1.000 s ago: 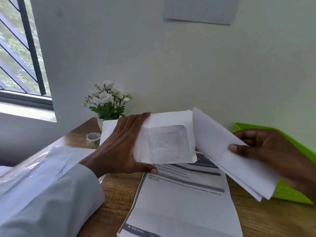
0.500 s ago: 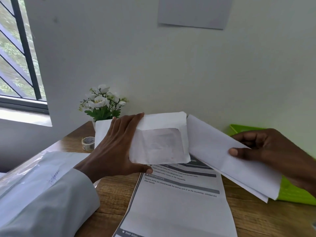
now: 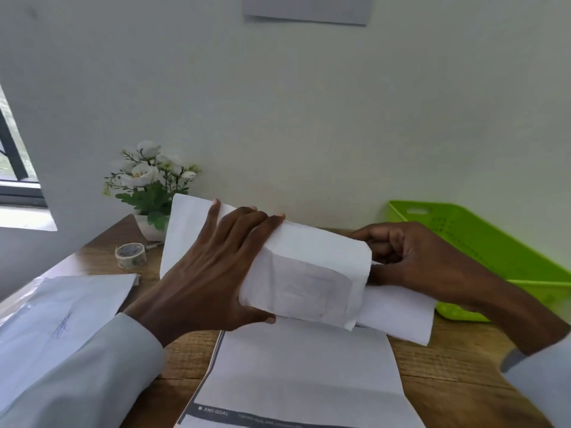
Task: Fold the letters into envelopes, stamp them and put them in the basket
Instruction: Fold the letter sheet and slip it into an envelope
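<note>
My left hand (image 3: 204,282) clasps the white paper envelope (image 3: 309,279) above the wooden table (image 3: 448,375); my right grip (image 3: 411,257) pinches the folded letter (image 3: 398,313) entering it. Perforated green plastic basket (image 3: 482,239) far right.

left hand (image 3: 213,273): raised, fingers spread over top, thumb below, gripping | right hand (image 3: 414,257): raised opposite, fingers curled, pinching
</note>
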